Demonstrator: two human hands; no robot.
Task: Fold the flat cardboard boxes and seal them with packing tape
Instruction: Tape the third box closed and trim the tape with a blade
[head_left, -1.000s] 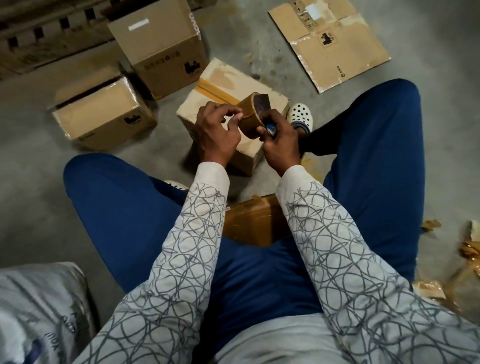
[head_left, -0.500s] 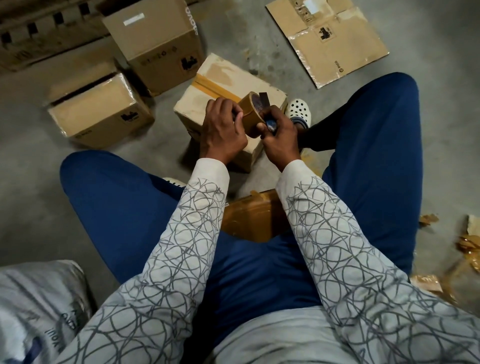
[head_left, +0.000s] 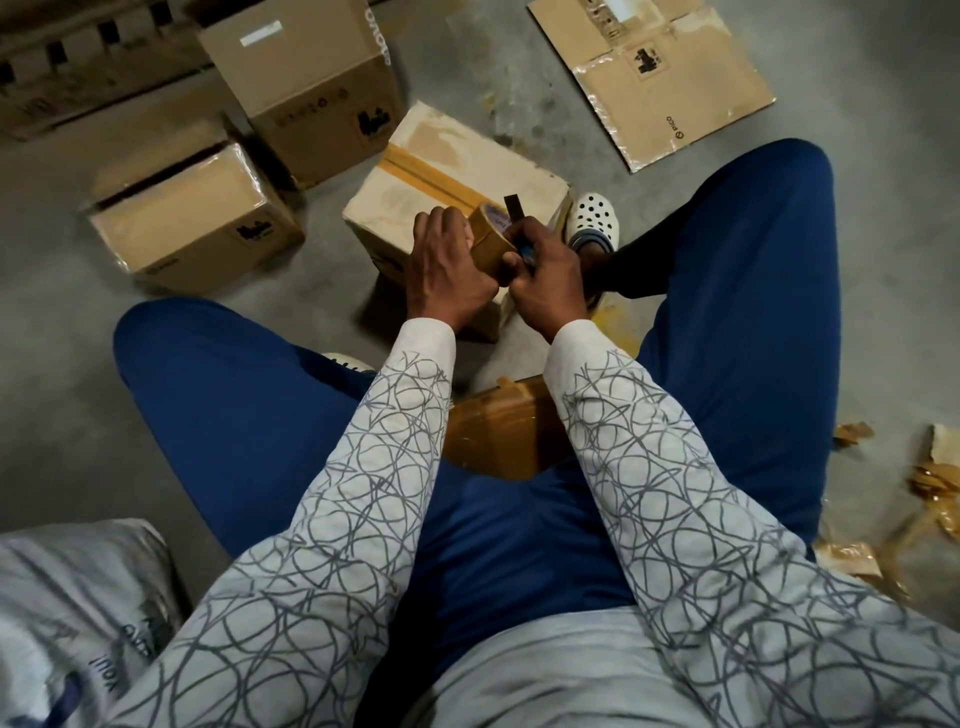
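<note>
The brown packing-tape roll (head_left: 488, 240) is held in the air just above the near edge of the pale cardboard box w/ a yellow-brown tape strip across its top (head_left: 457, 171); that box is taken as landmark. The roll is gripped by the left hand (head_left: 448, 266), fingers curled over its outer band, prob. to steady it while the tape end is found or freed. The right hand (head_left: 546, 283) is closed round a small blue tool (head_left: 526, 255). A dark narrow strip (head_left: 513, 208) sticks up beside the roll, poss. a cutter blade; cannot be told for sure.

The landmark box is kept btwn the legs, just beside the white perforated clog (head_left: 592, 221) on its right, so it is within reach for sealing. A flat brown cardboard sheet (head_left: 670, 78), not yet folded, is left beyond-right of it. A tall brown cardboard box (head_left: 311, 78) is set beyond-left and a low brown box w/ glossy tape (head_left: 192, 218) to its left.

Cf. 1 s ago: the left thumb and forefinger were then raised in a pinch at the roll's rim, but now the whole hand is wrapped round the roll. The roll's open core was turned more to the camera then; more of the outer band is shown now. Boxes and sheet are unmoved relative to the landmark.
</note>
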